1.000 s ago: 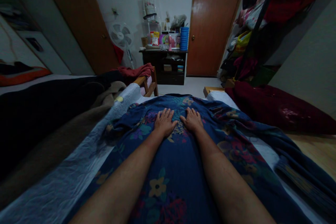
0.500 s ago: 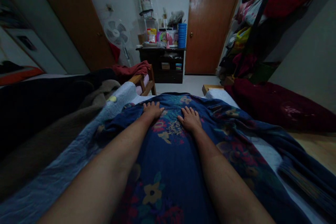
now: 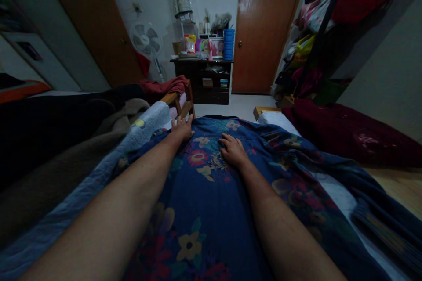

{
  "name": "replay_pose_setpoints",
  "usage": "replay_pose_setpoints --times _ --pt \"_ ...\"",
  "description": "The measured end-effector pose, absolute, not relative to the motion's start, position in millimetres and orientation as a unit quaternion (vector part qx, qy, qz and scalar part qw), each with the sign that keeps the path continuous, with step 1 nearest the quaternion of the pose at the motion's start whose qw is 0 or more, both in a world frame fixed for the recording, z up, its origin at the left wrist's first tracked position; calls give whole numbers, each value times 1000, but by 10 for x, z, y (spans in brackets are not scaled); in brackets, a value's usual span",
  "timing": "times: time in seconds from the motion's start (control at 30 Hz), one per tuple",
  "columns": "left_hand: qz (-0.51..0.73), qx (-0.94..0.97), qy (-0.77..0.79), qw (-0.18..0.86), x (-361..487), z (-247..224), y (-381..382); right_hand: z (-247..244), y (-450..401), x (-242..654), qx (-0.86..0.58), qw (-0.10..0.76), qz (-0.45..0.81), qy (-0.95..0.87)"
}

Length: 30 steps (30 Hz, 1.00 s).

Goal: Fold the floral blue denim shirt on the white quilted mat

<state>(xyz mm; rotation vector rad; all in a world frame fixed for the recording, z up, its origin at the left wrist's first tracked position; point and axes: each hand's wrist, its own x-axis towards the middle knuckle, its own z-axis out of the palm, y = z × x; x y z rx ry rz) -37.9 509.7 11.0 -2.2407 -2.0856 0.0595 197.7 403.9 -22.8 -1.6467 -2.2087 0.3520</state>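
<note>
A bed (image 3: 151, 116), with a pale cover, is beneath both hands and shows past them on either side. Upon it lies a dark blue shirt (image 3: 211, 202), spread quite flat directly under the two hands, with its neck end a little farther away than they are. One sleeve goes out to the right of the right hand and bends back toward the person. To the left of the left hand there is a black cloth (image 3: 59, 118), and nearer than this, a brown blanket (image 3: 59, 158). Far beyond the right hand stands a brown door (image 3: 263, 30). A dark red bundle (image 3: 336, 134) lies well to the right of the same hand. Straight beyond the hands is a dark cabinet (image 3: 211, 96), and to its left, a fan (image 3: 145, 39). A red cloth (image 3: 168, 88) hangs just beyond the left hand.

The left hand (image 3: 182, 128) is open, its fingers parted, at the upper left part of the shirt; how firmly it presses, one cannot tell. The right hand (image 3: 233, 149) is also open, palm down on the shirt, the fingers slightly bent; it grips nothing. Between the hands, somewhat nearer to the person, shows a printed red flower (image 3: 197, 157).
</note>
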Motion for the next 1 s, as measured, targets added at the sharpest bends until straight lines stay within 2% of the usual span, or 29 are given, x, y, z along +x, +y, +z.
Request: replay_pose_setpoints --times 0.1,0.2,0.37,0.57,0.67,0.87,1.0 --pt "8 -708 -706 17 -394 167 5149 -221 4038 1977 -584 178 123 -783" --pt "-16 -724 -688 52 -372 249 5128 -214 4036 1979 -586 177 123 -781" --pt "-12 -832 -530 163 -221 281 4931 -211 4032 1979 -585 191 123 -778" --pt "27 -900 -387 197 -198 160 4796 -206 4029 1976 -583 196 119 -779" --pt "29 -882 -433 183 -350 139 4891 -205 4027 1972 -585 200 115 -777" --pt "6 -716 -686 131 -294 103 4953 -196 4026 1962 -592 191 124 -773" --pt "-65 -731 -676 65 244 32 4663 -207 4018 1962 -624 194 123 -747"
